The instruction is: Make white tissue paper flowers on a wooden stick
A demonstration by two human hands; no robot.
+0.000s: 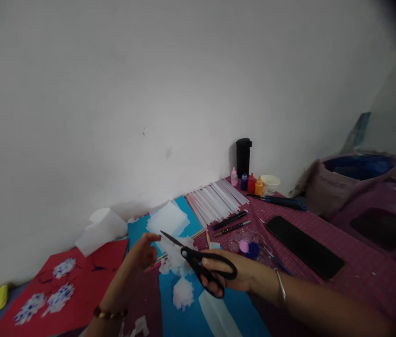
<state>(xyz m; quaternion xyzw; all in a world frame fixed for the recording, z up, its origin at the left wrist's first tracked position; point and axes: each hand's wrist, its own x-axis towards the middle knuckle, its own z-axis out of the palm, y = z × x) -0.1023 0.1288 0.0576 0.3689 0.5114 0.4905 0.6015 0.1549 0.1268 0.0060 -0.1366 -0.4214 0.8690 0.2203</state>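
Note:
My right hand [227, 271] grips a pair of black-handled scissors [198, 255], the blades angled up and left. Close to the scissors' tip is my left hand [147, 250], its index finger stretched out and its other fingers loosely bent; I see nothing held in it. Cut white paper pieces [173, 257] lie beneath the blades. A ruffled white paper flower [183, 294] rests below them on a blue sheet [169, 323], beside a white paper strip [217, 313]. Behind, a stack of white paper [168, 219] sits on another blue sheet [192, 215].
At left, a red sheet [89, 290] carries blue-dotted white flowers [59, 297]. White paper strips [217, 201], pens [231, 220], a paint palette [248, 248] and a phone [305, 245] lie to the right. Paint bottles [251, 183], a white bowl [270, 181] and a black flask [243, 157] stand behind.

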